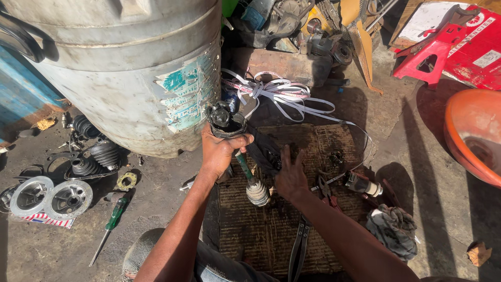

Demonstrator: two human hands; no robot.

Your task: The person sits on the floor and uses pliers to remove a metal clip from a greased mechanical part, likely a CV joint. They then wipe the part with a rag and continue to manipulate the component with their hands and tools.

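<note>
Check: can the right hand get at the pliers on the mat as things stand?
Probably yes. The right hand is free, fingers spread on the mat, and the pliers lie just beside it, uncovered. The left hand holds the axle shaft.

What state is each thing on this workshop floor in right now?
Left hand: closed around the axle shaft.
Axle shaft: held upright, lower end on the mat.
Right hand: open, fingers spread, resting on the mat.
Mat: lying flat, dirty.
Screwdriver: lying loose on the ground.
Rubber boots: off, piled by the tank.
White strap: loose and tangled.
Rag: crumpled.
</note>
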